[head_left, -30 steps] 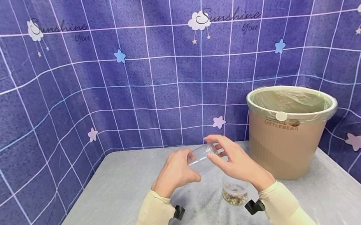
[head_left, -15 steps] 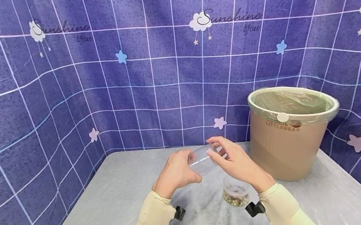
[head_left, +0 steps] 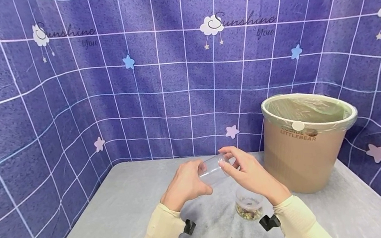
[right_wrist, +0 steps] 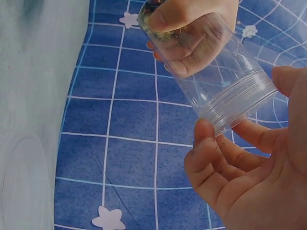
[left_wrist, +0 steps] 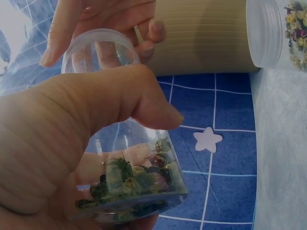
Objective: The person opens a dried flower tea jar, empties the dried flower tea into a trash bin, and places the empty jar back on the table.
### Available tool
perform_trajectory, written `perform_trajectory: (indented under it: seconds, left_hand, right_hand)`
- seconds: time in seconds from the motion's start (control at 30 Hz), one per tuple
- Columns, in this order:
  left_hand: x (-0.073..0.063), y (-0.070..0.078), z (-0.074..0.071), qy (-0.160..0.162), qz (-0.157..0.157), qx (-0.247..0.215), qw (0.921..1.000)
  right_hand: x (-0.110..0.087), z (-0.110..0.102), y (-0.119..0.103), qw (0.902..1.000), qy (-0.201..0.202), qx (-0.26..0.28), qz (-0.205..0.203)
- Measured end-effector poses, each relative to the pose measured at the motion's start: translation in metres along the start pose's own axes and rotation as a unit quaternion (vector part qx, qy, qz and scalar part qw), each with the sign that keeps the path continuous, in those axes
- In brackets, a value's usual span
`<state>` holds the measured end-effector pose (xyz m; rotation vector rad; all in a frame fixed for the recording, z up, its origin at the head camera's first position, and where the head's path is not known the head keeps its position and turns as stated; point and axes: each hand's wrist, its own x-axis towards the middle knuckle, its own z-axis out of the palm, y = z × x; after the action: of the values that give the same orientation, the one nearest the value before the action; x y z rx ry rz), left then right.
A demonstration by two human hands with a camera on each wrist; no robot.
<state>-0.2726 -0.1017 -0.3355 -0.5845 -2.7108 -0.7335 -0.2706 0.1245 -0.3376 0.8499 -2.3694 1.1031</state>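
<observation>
A clear plastic jar (head_left: 211,169) is held tilted above the table between my hands. My left hand (head_left: 185,182) grips its body near the base. Dried flower buds and greenish herbs (left_wrist: 136,179) lie at the bottom of the jar, seen in the left wrist view. My right hand (head_left: 247,172) has its thumb and fingers about the ribbed mouth end (right_wrist: 240,98), touching it at the sides. Whether a clear lid sits on that end, I cannot tell. Below the right hand, a second clear jar (head_left: 249,205) with dried flowers stands upright on the table.
A beige bin (head_left: 297,156) with a translucent liner stands on the right of the grey table (head_left: 117,226). Behind it hangs a blue gridded cloth (head_left: 169,76) with stars and clouds. Dark camera mounts (head_left: 189,227) sit at both wrists.
Both hands keep their place on the tilted jar, with hardly any visible movement. The whole head view has shifted slightly.
</observation>
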Motion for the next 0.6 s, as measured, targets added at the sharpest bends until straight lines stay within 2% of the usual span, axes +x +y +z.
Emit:
perform_trajectory:
  seconds: [0.6]
  left_hand:
    - [-0.0014,-0.0005,0.0005,0.007,0.003,-0.003,1.0]
  right_hand:
    - [-0.0012,-0.0001,0.0,0.9999,-0.003,-0.004,-0.01]
